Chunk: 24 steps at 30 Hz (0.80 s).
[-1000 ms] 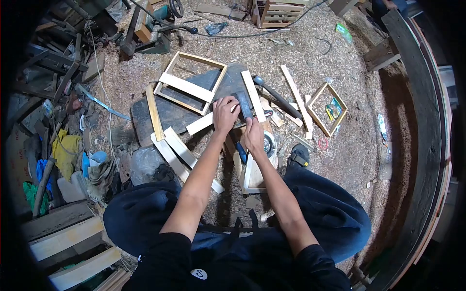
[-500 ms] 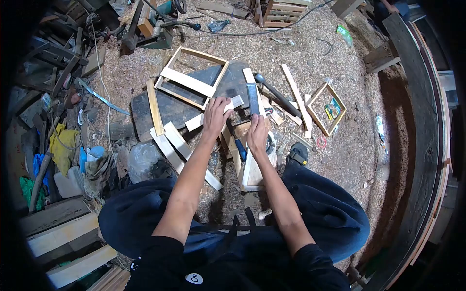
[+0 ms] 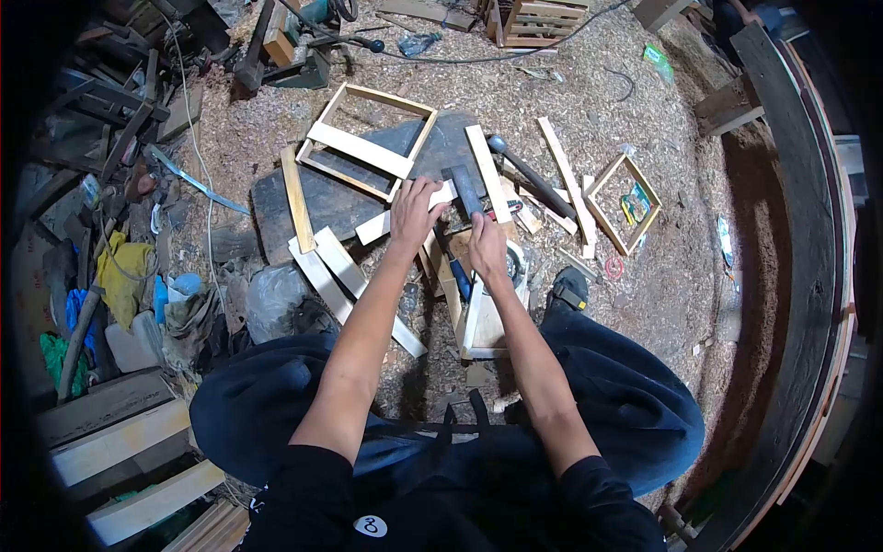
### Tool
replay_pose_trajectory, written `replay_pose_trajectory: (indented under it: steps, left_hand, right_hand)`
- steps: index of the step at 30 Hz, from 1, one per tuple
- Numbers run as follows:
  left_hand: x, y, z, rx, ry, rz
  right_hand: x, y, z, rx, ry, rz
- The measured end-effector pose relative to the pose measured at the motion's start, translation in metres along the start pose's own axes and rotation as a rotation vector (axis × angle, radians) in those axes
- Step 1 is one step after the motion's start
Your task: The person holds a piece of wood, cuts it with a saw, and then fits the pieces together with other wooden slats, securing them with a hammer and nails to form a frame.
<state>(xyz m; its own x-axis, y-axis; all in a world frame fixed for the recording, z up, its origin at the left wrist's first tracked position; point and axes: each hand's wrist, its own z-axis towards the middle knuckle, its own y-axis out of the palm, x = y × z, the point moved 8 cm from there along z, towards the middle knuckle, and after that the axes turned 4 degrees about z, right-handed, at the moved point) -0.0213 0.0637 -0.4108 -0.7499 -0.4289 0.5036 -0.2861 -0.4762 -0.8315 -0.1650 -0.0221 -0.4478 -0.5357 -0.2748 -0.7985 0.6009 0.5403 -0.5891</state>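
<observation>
My left hand presses down on a short pale wooden strip, its fingers curled over the strip. My right hand grips a flat, dark, blade-like metal tool, which lies across the strip's right end. I cannot make out the tool's exact kind. Beneath them is a dark slab. A rectangular wooden frame rests on the slab, with a pale board across it. Below my right hand stands a wooden box, beside a blue-handled tool.
Right of the slab lie a long-handled hammer, a long strip and a smaller frame. Several boards lean near my left knee. Wood shavings cover the ground. A heavy beam runs along the right; clutter and a yellow cloth lie left.
The dark tool in my right hand has swung leftward, from beside the strip's end to across it. My left hand stays on the strip. The whole view has shifted slightly.
</observation>
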Motion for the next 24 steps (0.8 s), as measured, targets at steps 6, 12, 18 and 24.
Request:
replay_pose_trajectory:
  steps: [6, 12, 18, 24]
  left_hand:
    - [0.0, 0.001, 0.0, 0.003, 0.002, 0.029]
    - [-0.002, 0.001, 0.002, -0.006, -0.013, 0.042]
    - [0.0, 0.001, 0.003, -0.051, -0.034, 0.034]
    - [0.001, -0.001, 0.002, -0.004, -0.001, 0.034]
  right_hand:
    - [-0.002, -0.002, 0.002, -0.001, 0.058, 0.038]
    - [-0.019, -0.015, 0.004, -0.045, 0.102, 0.109]
    - [0.006, 0.0, 0.016, -0.175, 0.071, -0.025]
    - [-0.002, -0.013, 0.016, 0.025, 0.047, -0.02]
